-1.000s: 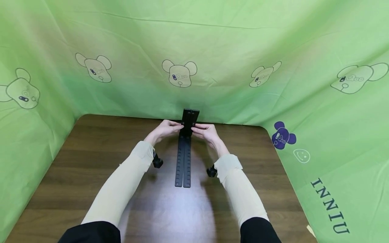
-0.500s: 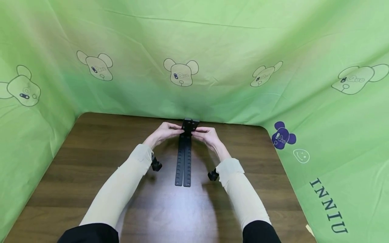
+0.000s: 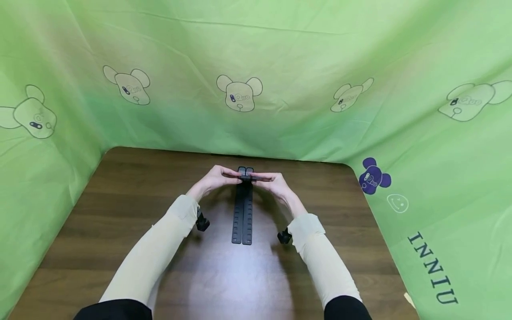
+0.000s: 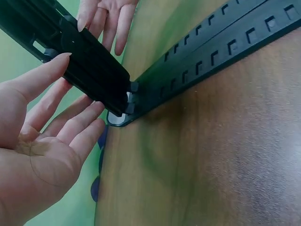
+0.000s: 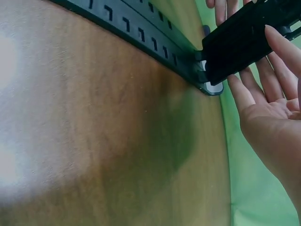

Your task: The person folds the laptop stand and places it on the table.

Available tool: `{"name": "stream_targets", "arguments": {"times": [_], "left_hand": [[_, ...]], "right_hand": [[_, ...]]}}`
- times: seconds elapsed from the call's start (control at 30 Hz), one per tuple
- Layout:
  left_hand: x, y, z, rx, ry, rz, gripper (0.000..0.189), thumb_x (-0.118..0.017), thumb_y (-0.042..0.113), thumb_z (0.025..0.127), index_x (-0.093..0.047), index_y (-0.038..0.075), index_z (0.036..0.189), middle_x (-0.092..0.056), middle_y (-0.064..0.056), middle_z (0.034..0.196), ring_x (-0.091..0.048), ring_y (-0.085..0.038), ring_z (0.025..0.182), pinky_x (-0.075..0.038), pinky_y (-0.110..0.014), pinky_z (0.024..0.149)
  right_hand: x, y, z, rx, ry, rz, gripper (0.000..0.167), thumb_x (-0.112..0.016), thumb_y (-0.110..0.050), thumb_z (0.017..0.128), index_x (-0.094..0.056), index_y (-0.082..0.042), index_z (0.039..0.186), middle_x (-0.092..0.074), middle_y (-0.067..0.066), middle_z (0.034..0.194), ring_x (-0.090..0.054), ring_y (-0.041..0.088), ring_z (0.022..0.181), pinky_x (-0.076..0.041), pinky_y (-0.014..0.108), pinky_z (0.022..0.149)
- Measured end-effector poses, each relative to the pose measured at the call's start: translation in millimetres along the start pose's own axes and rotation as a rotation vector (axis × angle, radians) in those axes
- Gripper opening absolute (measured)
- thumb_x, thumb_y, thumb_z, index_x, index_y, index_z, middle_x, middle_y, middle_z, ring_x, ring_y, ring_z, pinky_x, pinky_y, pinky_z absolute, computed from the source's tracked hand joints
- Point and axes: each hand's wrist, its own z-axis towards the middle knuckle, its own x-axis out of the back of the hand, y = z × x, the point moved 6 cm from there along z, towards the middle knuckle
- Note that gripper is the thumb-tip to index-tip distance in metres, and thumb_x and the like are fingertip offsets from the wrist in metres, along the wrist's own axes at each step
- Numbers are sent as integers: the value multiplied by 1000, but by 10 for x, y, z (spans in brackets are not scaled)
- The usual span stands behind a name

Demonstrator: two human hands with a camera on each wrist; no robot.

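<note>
A black folding stand lies lengthwise on the table, its base two long slotted rails (image 3: 238, 220) side by side. A hinged black panel (image 4: 89, 61) rises from the far end and shows nearly edge-on in the head view. My left hand (image 3: 215, 179) pinches the panel's left edge, thumb on the near face and fingers behind. At the opposite edge my right hand (image 3: 276, 184) pinches it the same way. Hinge tabs at the panel's foot meet the rails, and light-coloured pads (image 5: 215, 88) show at the rail ends.
The wooden table (image 3: 132, 213) carries the stand near its back edge. Green cloth (image 3: 300, 124) with printed bear heads hangs behind and at both sides. Black wrist cameras (image 3: 202, 222) sit under both cuffs.
The panel has swung toward me, from leaning back to nearly edge-on, uncovering the far rail ends behind it. Both hands have come slightly nearer with it, keeping their grip. The rails stay in place.
</note>
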Motion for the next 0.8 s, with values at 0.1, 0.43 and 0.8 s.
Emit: {"name": "stream_targets", "arguments": {"times": [0.1, 0.43, 0.8], "left_hand": [[-30, -17, -16, -22, -14, 15, 41, -80, 10, 100, -73, 2, 139, -69, -22, 149, -57, -38, 151, -40, -52, 133], [-137, -64, -89, -132, -18, 133, 38, -79, 5, 99, -74, -2, 136, -67, -22, 149, -61, -40, 147, -49, -51, 126], [-188, -244, -126, -291, 21, 278, 30, -83, 6, 97, -81, 3, 127, -69, -16, 148, -62, -39, 146, -47, -51, 128]], "right_hand": [[-6, 19, -26, 15, -29, -54, 45, -71, 8, 101, -63, 7, 145, -67, 21, 144, -69, 20, 137, -59, 19, 106], [-45, 87, -117, 85, -85, -160, 43, -71, 9, 100, -64, 9, 142, -62, 22, 150, -52, 40, 155, -47, 42, 128], [-127, 177, -199, 203, -145, -253, 41, -73, 10, 97, -68, 10, 138, -62, 21, 152, -44, 41, 159, -38, 49, 133]]}}
